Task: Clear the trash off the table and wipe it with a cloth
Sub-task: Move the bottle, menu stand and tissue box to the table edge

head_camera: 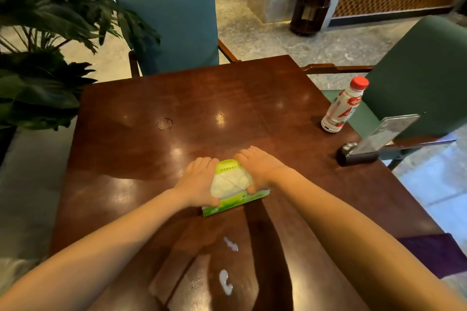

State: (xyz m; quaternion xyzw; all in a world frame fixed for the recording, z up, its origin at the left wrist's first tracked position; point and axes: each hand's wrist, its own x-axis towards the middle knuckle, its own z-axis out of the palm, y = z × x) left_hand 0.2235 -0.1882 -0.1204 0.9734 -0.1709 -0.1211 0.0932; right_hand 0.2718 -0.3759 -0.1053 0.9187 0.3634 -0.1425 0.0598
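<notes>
A green and white tissue pack [231,188] lies on the dark wooden table [252,98], near its middle. My left hand [198,182] grips its left side and my right hand [262,168] grips its right side, fingers curled over the far edge. Two white liquid smears [231,244] [225,281] sit on the table close to me, between my forearms. A small clear water puddle [164,124] lies further out to the left. A white drink bottle with a red cap [342,106] stands at the table's right edge.
A black stand holding a clear sign [371,145] sits at the right edge. Teal chairs stand at the far side [171,25] and on the right [424,70]. A large leafy plant [38,45] crowds the left. A purple cloth [434,252] lies at the near right.
</notes>
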